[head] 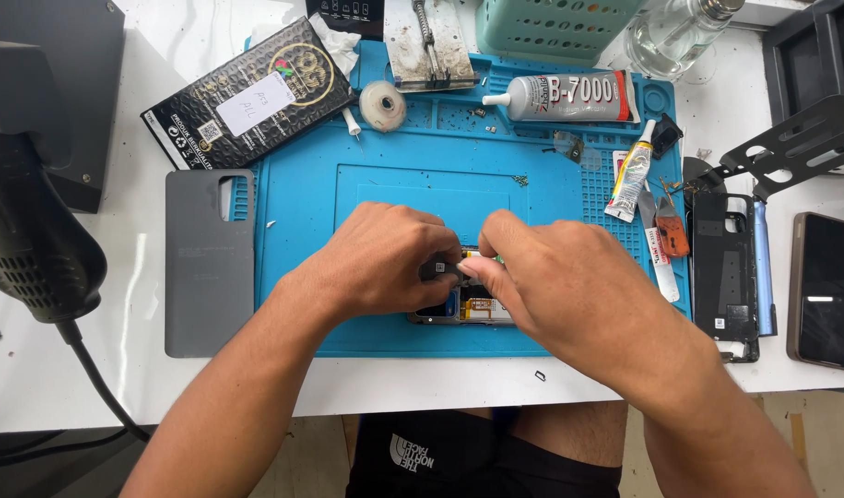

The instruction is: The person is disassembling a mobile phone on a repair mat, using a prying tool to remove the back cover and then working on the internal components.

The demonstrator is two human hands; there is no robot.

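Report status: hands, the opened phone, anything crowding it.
Left hand and right hand pinch a small dark part over the opened phone. Blue mat bare around it.

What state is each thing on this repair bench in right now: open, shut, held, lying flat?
Opened phone: back off, insides showing, flat on the mat.
Left hand: pinching a small dark part over the phone.
Right hand: fingertips meeting the left's at that part.
Grey back cover: off, lying flat.
Large glue tube: capped, on its side.
Dark phone: lying flat, far right.
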